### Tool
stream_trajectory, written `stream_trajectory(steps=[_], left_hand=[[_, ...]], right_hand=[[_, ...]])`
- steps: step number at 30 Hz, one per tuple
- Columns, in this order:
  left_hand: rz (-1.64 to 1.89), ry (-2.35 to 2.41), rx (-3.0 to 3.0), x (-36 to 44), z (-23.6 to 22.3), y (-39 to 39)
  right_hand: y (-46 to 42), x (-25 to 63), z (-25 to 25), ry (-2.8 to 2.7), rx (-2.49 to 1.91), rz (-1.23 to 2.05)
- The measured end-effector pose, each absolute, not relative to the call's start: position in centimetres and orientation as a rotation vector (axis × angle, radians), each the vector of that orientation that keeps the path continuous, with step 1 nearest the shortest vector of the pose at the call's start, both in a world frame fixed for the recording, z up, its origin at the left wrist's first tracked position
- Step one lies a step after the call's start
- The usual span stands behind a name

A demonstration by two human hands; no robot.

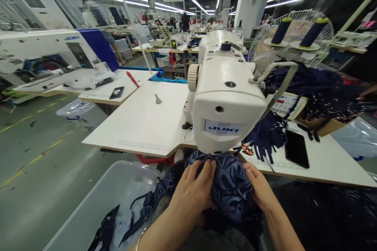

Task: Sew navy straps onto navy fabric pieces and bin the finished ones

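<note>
A navy patterned garment (231,188) with a rounded, cup-like bulge lies under the head of the white JUKI sewing machine (226,102). My left hand (194,188) is closed on its upper part, fingers bent and pressed together close below the machine head. At the garment's right edge, my right hand (260,186) pinches the fabric between thumb and fingers. The needle and presser foot are hidden behind the machine head. Part of the garment trails left and down towards my lap.
A clear plastic bin (114,188) with dark straps stands at the left. Right of the machine are a black phone (297,149), orange-handled snips (246,149) and navy strips (266,135). Thread cones (313,33) stand before a fan. A second sewing machine (38,53) is further left.
</note>
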State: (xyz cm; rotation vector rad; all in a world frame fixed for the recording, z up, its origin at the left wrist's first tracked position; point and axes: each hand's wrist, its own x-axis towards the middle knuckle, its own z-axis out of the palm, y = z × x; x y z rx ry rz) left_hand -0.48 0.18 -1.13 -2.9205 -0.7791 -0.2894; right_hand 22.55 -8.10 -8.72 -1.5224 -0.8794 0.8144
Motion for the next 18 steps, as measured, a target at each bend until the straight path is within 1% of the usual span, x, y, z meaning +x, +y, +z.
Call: stream_trajectory(steps=[2, 5, 8, 10, 12, 15, 16, 18], left_hand=[[-0.367, -0.742, -2.996, -0.7, -0.6, 0.2], [-0.635, -0.625, -3.103, -0.7, 1.2, -0.8], [-0.853, -0.42, -3.375, -0.1, 2.9, -2.6], [-0.911, -0.429, -3.677, 0.6, 3.4, -3.5], [-0.805, -0.751, -3.949, 1.1, 3.4, -3.5], [-0.494, -1.422, -4.023, 0.7, 3.1, -2.3], [-0.5, -1.544, -3.988, 0.4, 3.0, -1.7], [-0.709, -1.618, -3.893, -0.4, 2.9, -0.5]], right_hand=[[-8.7, 23.0, -7.7, -0.862, -1.532, 0.744], [-10.3, 22.7, -5.3, -0.908, -1.517, 0.658], [-11.9, 20.5, -2.2, -1.197, -1.42, 0.648], [-12.4, 18.9, -0.2, -1.444, -1.343, 0.662], [-12.1, 18.4, 1.0, -1.58, -1.351, 0.711], [-10.4, 21.3, 0.5, -1.385, -1.579, 0.76], [-9.8, 23.1, -0.3, -1.242, -1.704, 0.676], [-8.7, 27.2, -2.6, -1.075, -1.994, 0.376]])
